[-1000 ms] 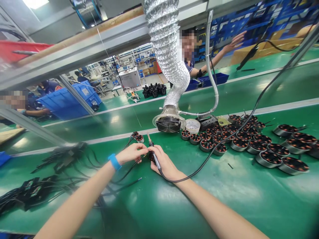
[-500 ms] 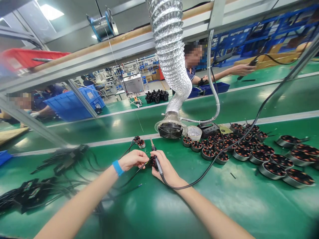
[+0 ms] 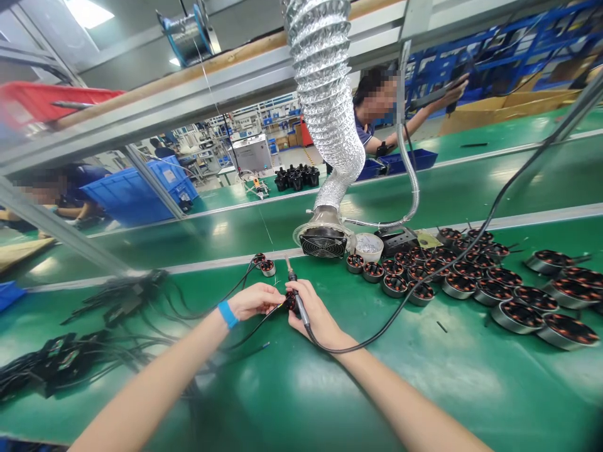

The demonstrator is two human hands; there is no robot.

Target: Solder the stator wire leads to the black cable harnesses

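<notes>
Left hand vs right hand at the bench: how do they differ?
The left hand pinches at the end of a black cable; the right hand holds a soldering iron, tip pointing away.
The left wrist wears a blue band; the right wrist has none, but the iron's cord crosses it.
Shared: both are bare and meet at a small motor part.

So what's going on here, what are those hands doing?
The right hand holds a soldering iron, tip pointing away, along with a small round motor part. The left hand pinches a black cable close to that part. Two more parts sit just beyond, and many others stand on the green bench to the right.
</notes>
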